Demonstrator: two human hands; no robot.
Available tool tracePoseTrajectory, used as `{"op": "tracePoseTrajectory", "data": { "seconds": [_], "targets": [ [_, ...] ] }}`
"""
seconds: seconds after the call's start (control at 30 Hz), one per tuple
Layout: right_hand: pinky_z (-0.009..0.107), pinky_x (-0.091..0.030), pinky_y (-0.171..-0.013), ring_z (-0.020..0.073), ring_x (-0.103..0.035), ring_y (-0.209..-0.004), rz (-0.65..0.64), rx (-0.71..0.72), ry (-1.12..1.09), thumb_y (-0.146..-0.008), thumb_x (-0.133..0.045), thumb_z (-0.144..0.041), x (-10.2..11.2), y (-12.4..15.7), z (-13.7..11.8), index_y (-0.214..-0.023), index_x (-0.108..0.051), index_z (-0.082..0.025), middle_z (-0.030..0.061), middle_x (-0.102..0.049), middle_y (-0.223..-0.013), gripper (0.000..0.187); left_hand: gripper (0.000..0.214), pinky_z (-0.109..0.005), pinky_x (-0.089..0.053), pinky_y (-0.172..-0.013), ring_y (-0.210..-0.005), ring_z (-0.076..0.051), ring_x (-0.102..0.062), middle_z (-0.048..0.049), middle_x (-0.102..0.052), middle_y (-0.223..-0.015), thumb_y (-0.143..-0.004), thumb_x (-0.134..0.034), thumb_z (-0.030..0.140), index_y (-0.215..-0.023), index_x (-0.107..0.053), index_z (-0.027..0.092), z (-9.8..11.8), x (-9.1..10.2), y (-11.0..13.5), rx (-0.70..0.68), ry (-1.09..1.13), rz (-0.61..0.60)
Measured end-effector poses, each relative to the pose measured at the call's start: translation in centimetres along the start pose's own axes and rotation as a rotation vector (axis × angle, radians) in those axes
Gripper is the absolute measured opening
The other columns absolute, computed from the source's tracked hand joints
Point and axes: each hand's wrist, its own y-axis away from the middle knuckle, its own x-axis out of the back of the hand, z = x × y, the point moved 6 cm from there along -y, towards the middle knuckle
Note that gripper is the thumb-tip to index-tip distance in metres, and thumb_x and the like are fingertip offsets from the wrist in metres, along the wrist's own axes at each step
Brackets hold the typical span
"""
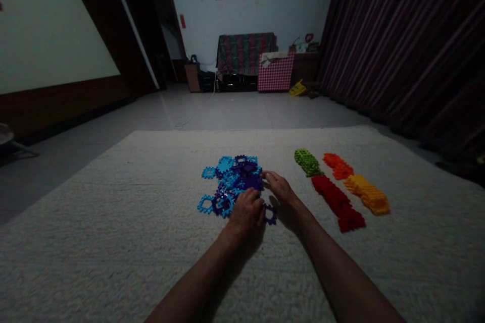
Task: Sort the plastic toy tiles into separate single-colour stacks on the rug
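Observation:
A loose heap of light-blue toothed plastic pieces [224,163] and dark-purple toothed plastic pieces [252,181] lies on the pale textured cover. Over the heap's near side is my left hand [248,211], its fingers curled down and pressed together; what they hold, if anything, is hidden. A single purple toothed ring [270,215] lies flat just right of that hand. My right hand [281,190] rests at the heap's right edge, fingers stretched toward the purple pieces and seemingly holding nothing.
To the right lie sorted rows of similar pieces: green [307,162], orange-red [338,165], dark red [338,203] and yellow-orange [367,194]. The pale cover [151,186] ends at a tiled floor [235,111]. Dark curtains [397,50] hang at the right.

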Motion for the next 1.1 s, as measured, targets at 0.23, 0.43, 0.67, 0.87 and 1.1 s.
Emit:
{"op": "tracePoseTrajectory", "data": {
  "seconds": [0.23, 0.43, 0.67, 0.87, 1.1],
  "targets": [
    [0.045, -0.054, -0.091, 0.0246, -0.067, -0.099, 0.150, -0.271, -0.454, -0.084, -0.053, -0.048, 2.8, 1.8, 2.6, -0.101, -0.067, -0.018, 0.0118, -0.071, -0.105, 0.038, 0.023, -0.050, -0.039, -0.104, -0.130, -0.032, -0.044, -0.0099, -0.061, -0.120, -0.091, -0.056, 0.035, -0.109, -0.065, 0.023, 2.7, -1.3, 0.3, -0.122, -0.044, -0.179],
    [0.046, -0.054, -0.091, 0.0246, -0.067, -0.099, 0.176, -0.230, -0.471, -0.082, -0.058, -0.054, 3.1, 3.3, 2.5, -0.099, -0.069, -0.018, 0.0114, -0.071, -0.102, 0.041, 0.019, -0.049, -0.037, -0.104, -0.127, -0.029, -0.044, -0.0078, -0.062, -0.113, -0.095, -0.049, 0.029, -0.104, -0.064, 0.021, 1.6, -0.6, 0.1, -0.038, -0.142, -0.231],
    [0.043, -0.055, -0.084, 0.0254, -0.066, -0.099, 0.250, -0.284, -0.526, -0.079, -0.060, -0.057, 4.2, 3.2, 2.9, -0.102, -0.067, -0.018, 0.0124, -0.072, -0.103, 0.046, 0.019, -0.042, -0.038, -0.105, -0.122, -0.027, -0.048, -0.0105, -0.061, -0.118, -0.095, -0.047, 0.020, -0.099, -0.065, 0.017, 2.4, -2.6, -1.0, 0.010, -0.181, -0.253],
    [0.041, -0.055, -0.079, 0.0252, -0.068, -0.093, 0.280, -0.333, -0.579, -0.075, -0.064, -0.058, 4.8, 3.0, 3.7, -0.099, -0.067, -0.017, 0.0133, -0.074, -0.100, 0.047, 0.018, -0.039, -0.043, -0.094, -0.108, -0.024, -0.054, -0.0093, -0.063, -0.110, -0.094, -0.047, 0.013, -0.098, -0.064, 0.017, 0.8, -3.0, -1.5, 0.082, -0.224, -0.257],
    [0.043, -0.053, -0.090, 0.0247, -0.067, -0.097, 0.160, -0.266, -0.407, -0.078, -0.060, -0.051, 3.0, 0.9, 3.4, -0.097, -0.069, -0.019, 0.0104, -0.073, -0.103, 0.039, 0.018, -0.039, -0.043, -0.091, -0.105, -0.023, -0.055, -0.0083, -0.062, -0.107, -0.096, -0.045, 0.018, -0.094, -0.063, 0.019, -0.1, -2.0, -1.3, 0.093, -0.165, -0.125]
  ]
}}
